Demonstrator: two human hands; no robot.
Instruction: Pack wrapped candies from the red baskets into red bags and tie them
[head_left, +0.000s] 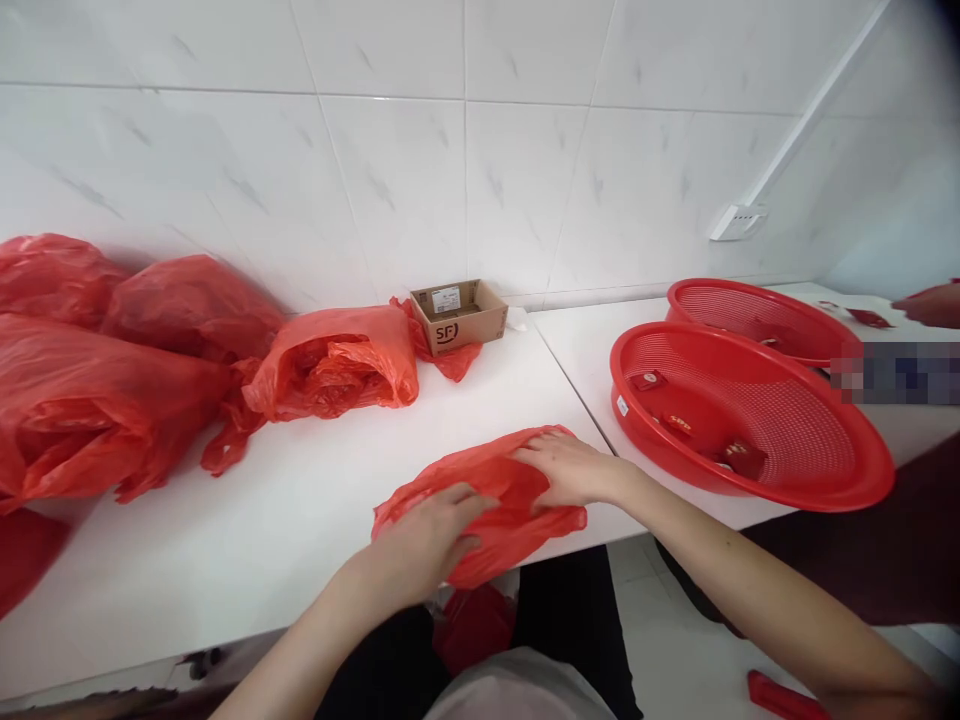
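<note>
A thin red plastic bag (491, 570) lies crumpled at the front edge of the white table. My left hand (431, 540) rests on its left side, thumb and fingers apart. On the bag's right part lies my right hand (566, 468), fingers spread over the plastic and thumb held away from them. Neither hand visibly pinches the bag. Under the table edge, between my legs, something red (476, 625) is partly hidden.
Several stuffed red plastic bags (334, 325) sit at the left. A small open cardboard box (469, 330) stands by the wall. Two red plastic baskets (810, 440) are at the right, the nearer holding red items. Another person's hand (930, 304) shows at far right.
</note>
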